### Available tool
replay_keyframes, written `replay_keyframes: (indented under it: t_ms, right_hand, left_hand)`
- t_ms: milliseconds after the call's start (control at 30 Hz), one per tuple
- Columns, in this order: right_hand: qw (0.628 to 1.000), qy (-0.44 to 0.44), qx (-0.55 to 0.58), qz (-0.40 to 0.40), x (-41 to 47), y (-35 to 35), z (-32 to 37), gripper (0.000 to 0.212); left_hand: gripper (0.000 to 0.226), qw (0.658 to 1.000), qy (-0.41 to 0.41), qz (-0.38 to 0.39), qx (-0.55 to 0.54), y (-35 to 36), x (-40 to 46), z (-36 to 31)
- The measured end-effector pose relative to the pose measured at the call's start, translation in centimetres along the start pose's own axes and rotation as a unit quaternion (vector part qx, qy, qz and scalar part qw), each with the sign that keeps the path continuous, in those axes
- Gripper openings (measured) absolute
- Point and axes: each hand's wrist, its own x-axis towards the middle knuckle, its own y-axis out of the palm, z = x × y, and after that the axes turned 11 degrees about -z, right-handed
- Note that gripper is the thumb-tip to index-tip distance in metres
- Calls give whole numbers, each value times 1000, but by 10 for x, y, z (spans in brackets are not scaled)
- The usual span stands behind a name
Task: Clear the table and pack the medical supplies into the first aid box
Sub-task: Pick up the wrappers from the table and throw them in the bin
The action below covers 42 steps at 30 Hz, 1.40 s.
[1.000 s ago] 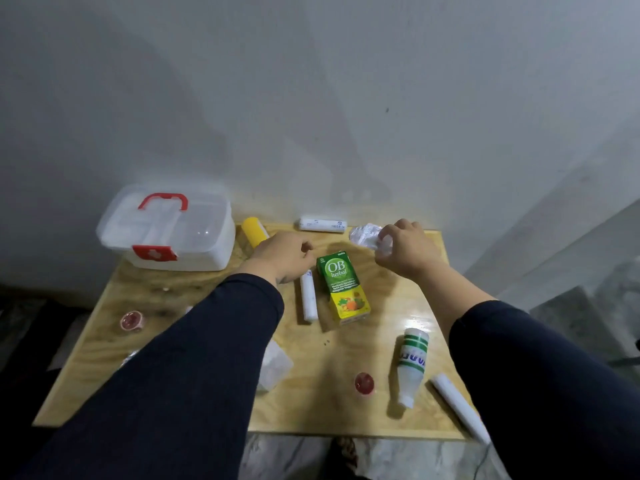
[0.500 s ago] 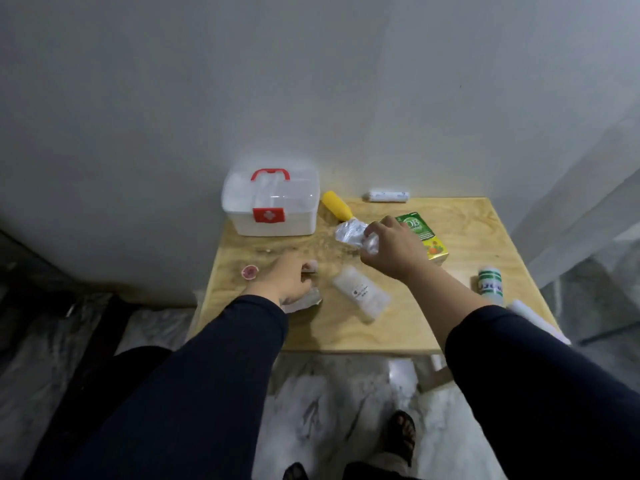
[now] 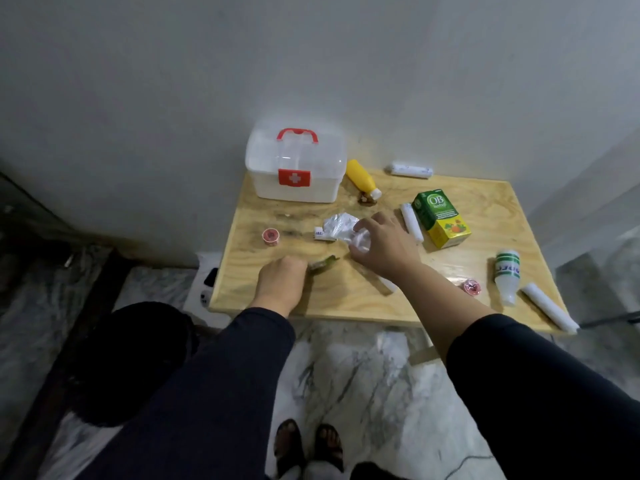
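Note:
A closed white first aid box with a red handle and red cross stands at the table's back left. My right hand holds crumpled clear plastic wrappers over the table's middle. My left hand is closed near the front edge on a small crumpled wrapper. A yellow bottle, a green and yellow medicine carton, several white bandage rolls and a white bottle lie on the wood.
The small wooden table stands against a white wall. Two small red-lidded pots lie on it. One bandage roll lies at the front right edge. Below are marble floor and my sandalled feet.
The view has pulled back and swung, so the whole table shows. My right hand carried the plastic wrappers from the back right toward the middle. My left hand moved toward the front edge and closed.

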Motion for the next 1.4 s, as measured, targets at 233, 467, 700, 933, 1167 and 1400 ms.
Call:
replay_keyframes:
  t_ms: [233, 467, 700, 933, 1167, 1400]
  right_hand:
    - [995, -19, 96, 7, 15, -7, 69, 39]
    - [976, -67, 187, 89, 0, 16, 192, 46]
    - [936, -44, 264, 227, -31, 82, 309, 48]
    - [913, 4, 250, 321, -54, 179, 394, 46]
    - [911, 20, 191, 366, -71, 263, 432, 61]
    - [908, -68, 64, 408, -68, 280, 436, 57]
  left_hand:
    - [21, 975, -110, -175, -81, -53, -24, 35]
    - [15, 904, -316, -276, -87, -94, -91, 109]
    - [16, 859, -428, -266, -86, -91, -156, 211]
    - [18, 848, -471, -207, -130, -68, -181, 313]
    - [26, 827, -502, -131, -219, -18, -189, 375]
    - [37, 856, -482, -34, -183, -11, -193, 400]
